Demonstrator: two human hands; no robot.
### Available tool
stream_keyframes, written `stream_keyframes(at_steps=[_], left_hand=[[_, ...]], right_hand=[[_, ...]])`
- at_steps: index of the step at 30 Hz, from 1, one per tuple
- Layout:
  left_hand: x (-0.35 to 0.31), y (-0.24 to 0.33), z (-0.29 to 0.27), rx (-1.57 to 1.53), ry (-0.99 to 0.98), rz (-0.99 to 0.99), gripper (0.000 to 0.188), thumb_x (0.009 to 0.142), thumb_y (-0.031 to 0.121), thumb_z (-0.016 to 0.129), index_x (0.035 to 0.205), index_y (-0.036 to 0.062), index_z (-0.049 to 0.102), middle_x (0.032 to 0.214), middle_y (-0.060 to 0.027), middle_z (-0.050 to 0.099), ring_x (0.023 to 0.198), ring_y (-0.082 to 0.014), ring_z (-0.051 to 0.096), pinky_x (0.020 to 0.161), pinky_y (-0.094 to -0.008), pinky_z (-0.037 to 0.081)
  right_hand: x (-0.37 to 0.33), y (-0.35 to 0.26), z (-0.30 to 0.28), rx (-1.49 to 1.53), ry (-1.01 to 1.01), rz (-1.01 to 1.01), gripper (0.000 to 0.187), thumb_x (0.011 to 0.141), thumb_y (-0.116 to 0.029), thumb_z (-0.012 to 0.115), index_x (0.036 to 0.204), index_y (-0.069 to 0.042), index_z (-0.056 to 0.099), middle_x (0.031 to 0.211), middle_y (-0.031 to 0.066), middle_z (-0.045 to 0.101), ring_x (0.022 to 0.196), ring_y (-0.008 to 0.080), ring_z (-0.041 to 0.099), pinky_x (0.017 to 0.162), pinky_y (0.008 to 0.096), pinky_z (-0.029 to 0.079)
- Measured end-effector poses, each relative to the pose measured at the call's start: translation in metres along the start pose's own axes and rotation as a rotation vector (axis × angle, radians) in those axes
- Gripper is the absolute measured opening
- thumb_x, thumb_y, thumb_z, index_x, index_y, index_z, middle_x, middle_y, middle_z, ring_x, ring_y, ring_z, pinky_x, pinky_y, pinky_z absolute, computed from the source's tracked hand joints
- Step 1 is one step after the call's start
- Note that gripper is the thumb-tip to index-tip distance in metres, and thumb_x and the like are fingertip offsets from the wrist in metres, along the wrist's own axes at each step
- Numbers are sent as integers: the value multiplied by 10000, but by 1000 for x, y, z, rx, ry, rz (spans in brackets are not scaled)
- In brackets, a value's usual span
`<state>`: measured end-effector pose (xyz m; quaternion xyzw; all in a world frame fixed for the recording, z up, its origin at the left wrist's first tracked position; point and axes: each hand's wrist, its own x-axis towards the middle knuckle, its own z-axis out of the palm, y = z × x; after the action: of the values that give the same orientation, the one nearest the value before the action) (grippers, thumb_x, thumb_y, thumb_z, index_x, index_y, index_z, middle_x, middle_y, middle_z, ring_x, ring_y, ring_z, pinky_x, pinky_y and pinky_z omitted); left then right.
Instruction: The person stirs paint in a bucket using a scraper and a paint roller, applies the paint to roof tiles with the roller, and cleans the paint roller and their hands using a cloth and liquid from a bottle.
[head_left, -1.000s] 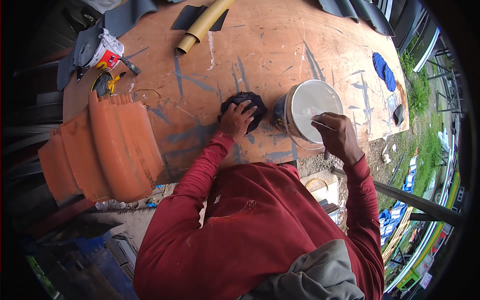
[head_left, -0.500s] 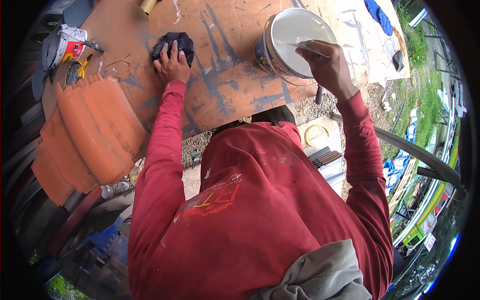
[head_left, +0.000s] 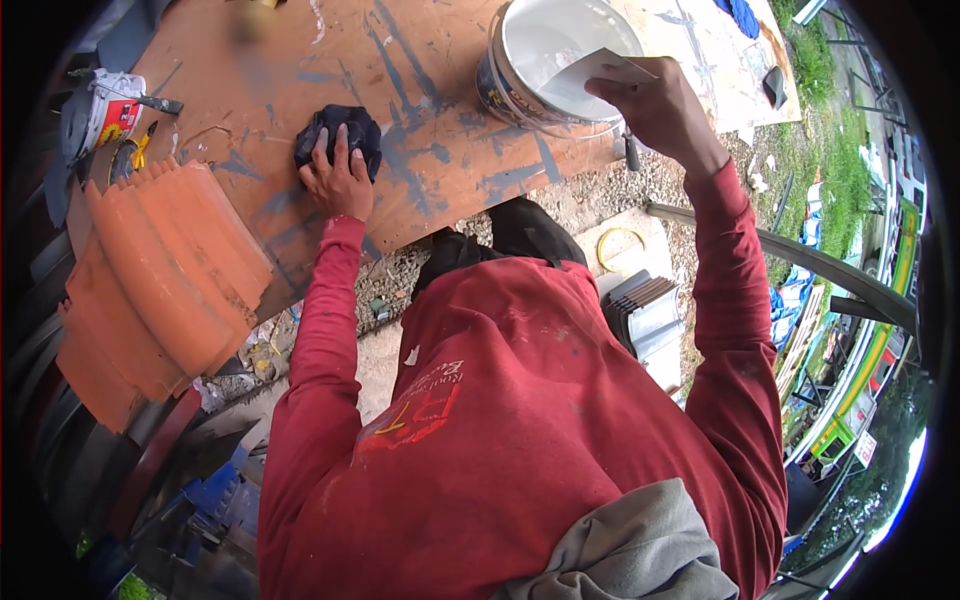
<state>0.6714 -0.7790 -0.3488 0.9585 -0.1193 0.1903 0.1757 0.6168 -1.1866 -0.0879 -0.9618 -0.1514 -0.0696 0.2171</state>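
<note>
My right hand (head_left: 665,110) is closed on a flat, thin grey scraper (head_left: 590,78), its blade tilted over the mouth of a white bucket (head_left: 497,50). Pale grey material coats the inside of the bucket, which stands near the table's front edge. On the table to the left, my left hand (head_left: 338,180) lies palm down with bent fingers over a dark, crumpled bundle (head_left: 350,122) that looks like cloth. Its fingers curl onto the near side of the bundle.
Orange roof tiles (head_left: 175,280) overlap at the table's left edge. Behind them stands a small white tub (head_left: 112,110) with a handled tool (head_left: 160,103) across it. A blue cloth (head_left: 740,18) lies far right on the paint-streaked table (head_left: 440,190). Gravel and dark tiles (head_left: 640,292) lie below.
My right hand has lifted and turned the scraper, so more of its flat face shows above the bucket. The whole view has shifted slightly; my left hand stays on the bundle.
</note>
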Motion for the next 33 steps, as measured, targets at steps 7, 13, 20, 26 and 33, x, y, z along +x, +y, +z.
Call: stream_keyframes(at_steps=[7,13,20,26,33], left_hand=[[-12,5,1,66,58,-2,464,996,303,637,1460,316,632,1534,-12,554,1062,-345,552,942,-454,506],[-14,9,-2,98,44,-49,470,989,299,631,1458,330,636,1541,4,549,1050,-337,548,940,-455,510],[-10,14,-3,95,74,-39,486,971,275,641,1456,310,642,1533,-9,557,1045,-337,550,950,-452,503],[-7,18,-6,84,71,-30,496,951,238,659,1446,283,650,1520,-29,566,1050,-341,553,954,-448,501],[-9,15,-7,63,59,-37,500,947,216,659,1445,264,649,1521,-48,566,1090,-357,558,977,-467,483]], right_hand=[[24,0,17,-153,156,135,143,906,-178,761,970,-55,796,849,177,751,754,384,728,677,452,574],[40,-2,18,-152,200,115,87,898,-133,713,930,-76,770,839,154,736,754,384,710,667,481,557],[43,7,24,-116,249,69,79,898,-115,713,923,-64,768,837,158,729,754,396,697,660,485,548],[24,-11,19,187,150,135,96,900,-109,735,920,-27,782,823,195,722,738,410,699,643,466,537],[9,-22,1,364,-35,273,185,914,-154,761,986,15,780,834,249,724,761,406,722,680,434,550]])
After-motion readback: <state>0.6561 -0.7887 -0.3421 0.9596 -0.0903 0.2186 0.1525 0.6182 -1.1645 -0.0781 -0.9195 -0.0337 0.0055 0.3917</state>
